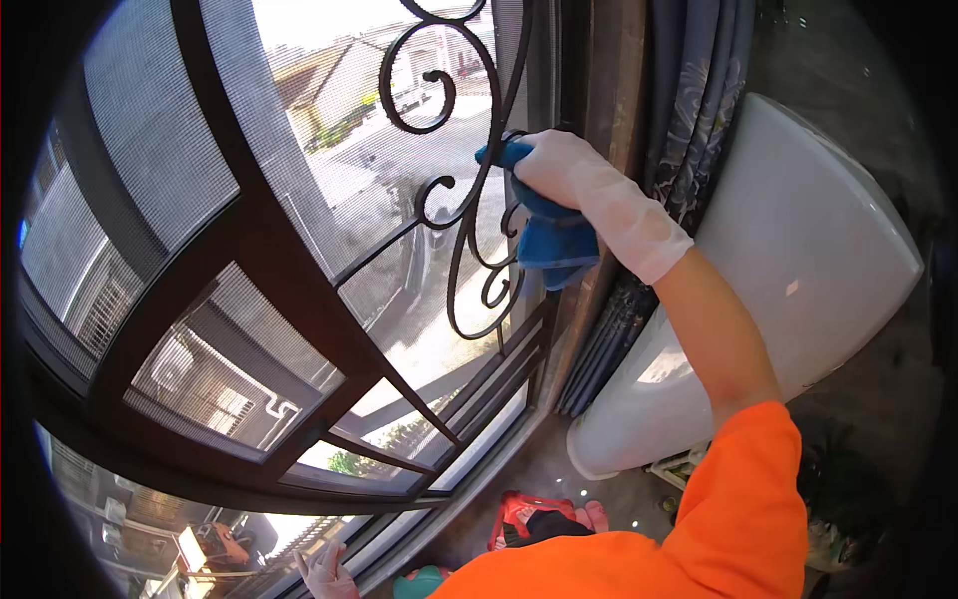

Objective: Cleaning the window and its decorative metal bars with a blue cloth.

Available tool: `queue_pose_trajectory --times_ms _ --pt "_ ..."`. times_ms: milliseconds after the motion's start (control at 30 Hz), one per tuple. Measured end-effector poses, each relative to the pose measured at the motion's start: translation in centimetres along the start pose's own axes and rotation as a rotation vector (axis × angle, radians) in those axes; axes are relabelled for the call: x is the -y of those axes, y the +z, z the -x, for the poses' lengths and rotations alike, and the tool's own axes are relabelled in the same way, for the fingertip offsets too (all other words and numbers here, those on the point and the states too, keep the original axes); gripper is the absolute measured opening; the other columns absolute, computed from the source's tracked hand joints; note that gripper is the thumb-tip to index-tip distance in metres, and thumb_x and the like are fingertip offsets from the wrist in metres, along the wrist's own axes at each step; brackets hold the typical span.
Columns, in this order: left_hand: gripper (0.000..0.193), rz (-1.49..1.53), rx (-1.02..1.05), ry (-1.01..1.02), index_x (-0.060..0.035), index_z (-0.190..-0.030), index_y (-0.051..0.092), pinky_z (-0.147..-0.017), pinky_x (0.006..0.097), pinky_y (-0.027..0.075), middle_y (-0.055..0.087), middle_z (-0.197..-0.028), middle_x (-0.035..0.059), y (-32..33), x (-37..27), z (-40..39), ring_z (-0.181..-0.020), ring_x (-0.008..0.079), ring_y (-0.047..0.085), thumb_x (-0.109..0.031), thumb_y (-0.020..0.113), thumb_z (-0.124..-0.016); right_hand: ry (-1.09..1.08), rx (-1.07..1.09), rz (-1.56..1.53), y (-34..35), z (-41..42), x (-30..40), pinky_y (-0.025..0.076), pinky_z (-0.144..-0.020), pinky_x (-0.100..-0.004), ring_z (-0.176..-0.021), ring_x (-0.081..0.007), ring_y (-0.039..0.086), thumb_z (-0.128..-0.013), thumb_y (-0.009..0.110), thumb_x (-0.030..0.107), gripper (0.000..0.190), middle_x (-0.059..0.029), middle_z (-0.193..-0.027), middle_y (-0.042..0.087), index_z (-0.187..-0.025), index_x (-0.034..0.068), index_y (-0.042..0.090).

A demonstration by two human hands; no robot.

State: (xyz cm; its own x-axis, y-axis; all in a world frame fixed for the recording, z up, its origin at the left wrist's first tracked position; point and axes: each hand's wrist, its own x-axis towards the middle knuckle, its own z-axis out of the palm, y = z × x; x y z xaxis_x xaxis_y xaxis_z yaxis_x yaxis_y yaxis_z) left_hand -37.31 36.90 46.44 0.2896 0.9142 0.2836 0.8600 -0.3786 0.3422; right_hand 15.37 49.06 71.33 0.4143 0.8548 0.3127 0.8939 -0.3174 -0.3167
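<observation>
In a thin whitish glove, my right hand (pixel 557 168) is shut on a blue cloth (pixel 557 239). The cloth is pressed around a bar of the dark scrolled metal grille (pixel 468 217), and its loose end hangs below my fingers. Behind the grille is a mesh insect screen (pixel 374 224), with a paved yard beyond. At the bottom edge, my gloved left hand (pixel 327 573) is partly in view beside the lower window track (pixel 397 535). Its fingers are apart and nothing shows in them; whether it touches the frame I cannot tell.
Dark framed window panels (pixel 262 217) curve across the left. Dark patterned curtains (pixel 692 112) hang right of the frame, beside a tall glossy white casing (pixel 793 247). Below, a bare foot is on a red stool (pixel 513 505), near pink slippers (pixel 595 517) and a teal object (pixel 419 584).
</observation>
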Motion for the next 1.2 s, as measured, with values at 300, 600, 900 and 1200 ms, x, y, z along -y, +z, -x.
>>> queue_pose_trajectory --times_ms 300,600,900,1200 --pt "0.031 0.023 0.039 -0.009 -0.0093 -0.106 0.066 -0.102 0.0459 0.032 0.066 -0.098 0.0134 0.9 -0.7 0.1 -0.094 0.0284 0.061 -0.002 0.051 -0.079 0.276 0.086 -1.271 3.3 1.6 -3.2 0.042 -0.052 -0.0278 -0.05 -0.0155 0.05 -0.072 0.053 0.016 0.015 -0.0044 -0.061 0.054 -0.08 0.005 0.059" --pt "0.034 0.09 -0.026 0.11 -0.011 -0.109 0.064 -0.092 0.0382 0.042 0.066 -0.101 0.0097 0.7 -2.9 -0.4 -0.094 0.0268 0.061 0.0 0.053 -0.079 0.482 0.28 -1.904 8.4 12.0 -4.4 0.052 -0.077 -0.031 -0.082 -0.0201 0.064 -0.082 0.052 0.019 0.03 -0.0096 -0.092 0.065 -0.107 0.004 0.059" --pt "0.033 0.052 0.075 0.032 -0.0148 -0.109 0.063 -0.1 0.0422 0.032 0.067 -0.099 0.007 1.9 -2.5 -0.2 -0.095 0.0233 0.061 -0.004 0.052 -0.08 -0.082 -0.323 -1.04 8.5 8.6 3.1 0.035 -0.099 -0.0314 -0.119 -0.0315 0.046 -0.078 0.058 0.006 0.061 -0.0174 -0.126 0.05 -0.136 0.01 0.041" --pt "0.028 -0.019 0.284 -0.031 -0.0124 -0.101 0.067 -0.103 0.0437 0.033 0.065 -0.088 0.0093 2.1 -6.1 -1.1 -0.1 0.0251 0.057 -0.003 0.058 -0.076 -0.205 -0.211 -0.363 15.6 8.7 -3.4 0.046 -0.08 -0.0368 -0.095 -0.0315 0.054 -0.069 0.062 0.002 0.049 -0.012 -0.094 0.054 -0.116 0.016 0.058"
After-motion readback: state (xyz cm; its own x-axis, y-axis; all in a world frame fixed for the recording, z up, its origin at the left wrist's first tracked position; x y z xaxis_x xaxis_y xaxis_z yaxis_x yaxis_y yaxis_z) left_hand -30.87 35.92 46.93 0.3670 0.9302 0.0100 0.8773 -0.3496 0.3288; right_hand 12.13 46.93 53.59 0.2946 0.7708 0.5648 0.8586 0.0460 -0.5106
